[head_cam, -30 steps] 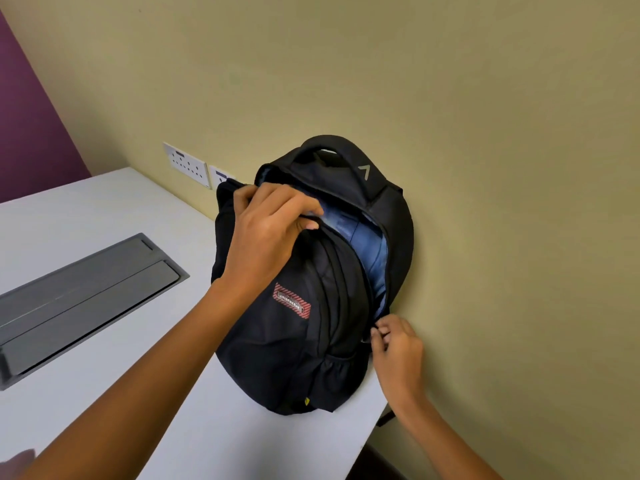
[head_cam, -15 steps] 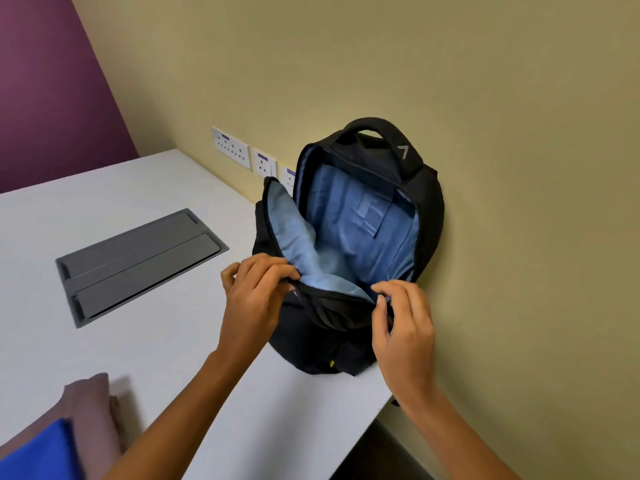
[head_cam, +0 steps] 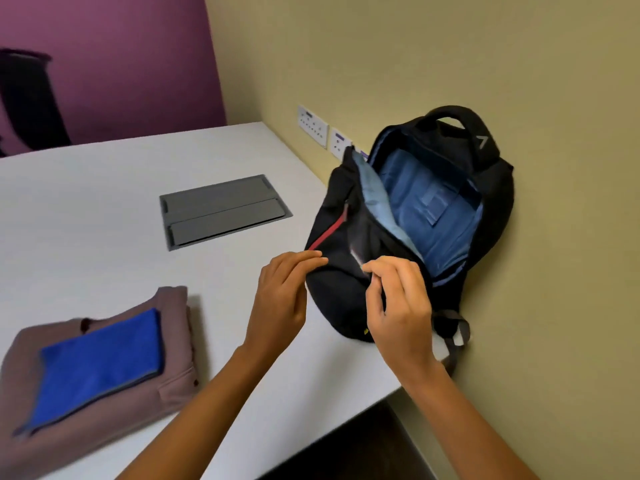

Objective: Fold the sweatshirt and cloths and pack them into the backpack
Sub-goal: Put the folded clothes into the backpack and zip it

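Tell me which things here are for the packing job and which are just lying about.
Job: backpack, sweatshirt, blue cloth.
Lying about: grey panel, sockets, chair.

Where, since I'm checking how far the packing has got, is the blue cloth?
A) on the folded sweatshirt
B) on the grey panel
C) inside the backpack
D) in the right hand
A: the blue cloth lies flat on the folded sweatshirt on the table, and the open backpack shows only its blue lining inside.
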Demonstrator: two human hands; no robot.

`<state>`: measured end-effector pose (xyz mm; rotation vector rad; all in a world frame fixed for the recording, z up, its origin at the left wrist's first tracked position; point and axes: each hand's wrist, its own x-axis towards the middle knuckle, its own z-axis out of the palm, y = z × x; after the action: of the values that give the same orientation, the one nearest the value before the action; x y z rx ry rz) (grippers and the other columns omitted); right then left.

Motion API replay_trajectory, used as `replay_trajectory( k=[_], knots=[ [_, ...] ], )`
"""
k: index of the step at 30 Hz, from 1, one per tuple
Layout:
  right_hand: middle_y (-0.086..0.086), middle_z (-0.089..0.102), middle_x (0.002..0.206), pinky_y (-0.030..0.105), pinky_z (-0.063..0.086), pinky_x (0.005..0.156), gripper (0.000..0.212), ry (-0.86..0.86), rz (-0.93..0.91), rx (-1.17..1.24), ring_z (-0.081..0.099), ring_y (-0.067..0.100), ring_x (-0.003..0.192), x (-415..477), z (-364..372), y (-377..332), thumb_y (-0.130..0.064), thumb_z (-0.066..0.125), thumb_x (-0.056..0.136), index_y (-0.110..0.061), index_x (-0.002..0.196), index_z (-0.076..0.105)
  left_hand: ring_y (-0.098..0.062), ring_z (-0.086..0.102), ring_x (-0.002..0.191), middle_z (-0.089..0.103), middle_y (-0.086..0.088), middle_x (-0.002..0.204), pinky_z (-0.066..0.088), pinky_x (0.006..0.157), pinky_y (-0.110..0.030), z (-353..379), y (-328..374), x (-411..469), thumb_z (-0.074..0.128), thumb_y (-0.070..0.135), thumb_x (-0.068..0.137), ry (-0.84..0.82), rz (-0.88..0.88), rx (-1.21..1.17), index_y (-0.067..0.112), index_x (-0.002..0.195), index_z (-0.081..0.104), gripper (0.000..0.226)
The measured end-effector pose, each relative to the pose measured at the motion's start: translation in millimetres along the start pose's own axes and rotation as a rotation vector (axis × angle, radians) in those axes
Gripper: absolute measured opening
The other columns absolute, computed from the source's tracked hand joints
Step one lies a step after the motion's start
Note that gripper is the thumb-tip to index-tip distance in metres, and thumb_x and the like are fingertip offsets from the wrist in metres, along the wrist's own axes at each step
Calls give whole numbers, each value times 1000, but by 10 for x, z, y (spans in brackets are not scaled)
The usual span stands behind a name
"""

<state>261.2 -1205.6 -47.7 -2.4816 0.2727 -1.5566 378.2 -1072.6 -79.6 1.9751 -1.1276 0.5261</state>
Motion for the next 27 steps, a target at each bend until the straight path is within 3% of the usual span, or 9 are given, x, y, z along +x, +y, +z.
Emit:
replay_trajectory(
  k=[4,11,14,19,23,27],
  knots=[
    [14,64,92,26,52,80,17,-127,-87,78,60,23,87,-81,78,-116,5,53,92,5,99,68,-17,50,117,60,0,123,35,100,-22,-121,63,-222,49,-8,87,15,-100,72,14,119,62,41],
    [11,66,100,27,53,86,21,-319,-169,246,60,22,96,-420,323,-417,4,54,89,0,105,67,-16,52,113,61,0,118,43,98,-30,-407,34,-846,55,-12,85,68,-290,178,14,116,63,41],
    [11,68,104,33,55,86,24,-416,-201,300,63,24,99,-545,523,-630,0,53,90,-1,109,68,-13,51,110,61,-2,116,38,96,-19,-630,-143,-1087,57,-9,85,90,-353,256,12,115,63,37],
    [10,67,110,32,53,89,36,-541,-291,356,63,24,102,-744,913,-1009,8,66,78,-2,113,67,-17,54,106,63,-5,116,37,90,-22,-994,-617,-1461,48,6,91,95,-527,375,10,117,63,31],
    [8,67,115,26,46,94,34,-595,-351,362,62,23,107,-938,1363,-1350,1,56,84,-3,116,66,-23,52,124,56,-4,133,41,100,-37,-1227,-1157,-1756,52,19,95,-54,-641,396,12,129,57,36],
    [10,66,120,33,51,96,36,-655,-449,349,63,26,112,-1218,1849,-1661,-18,44,96,-3,119,66,-23,31,142,38,-2,151,23,114,-36,-1446,-1688,-2095,37,51,94,-339,-685,396,13,145,39,64]
  ],
)
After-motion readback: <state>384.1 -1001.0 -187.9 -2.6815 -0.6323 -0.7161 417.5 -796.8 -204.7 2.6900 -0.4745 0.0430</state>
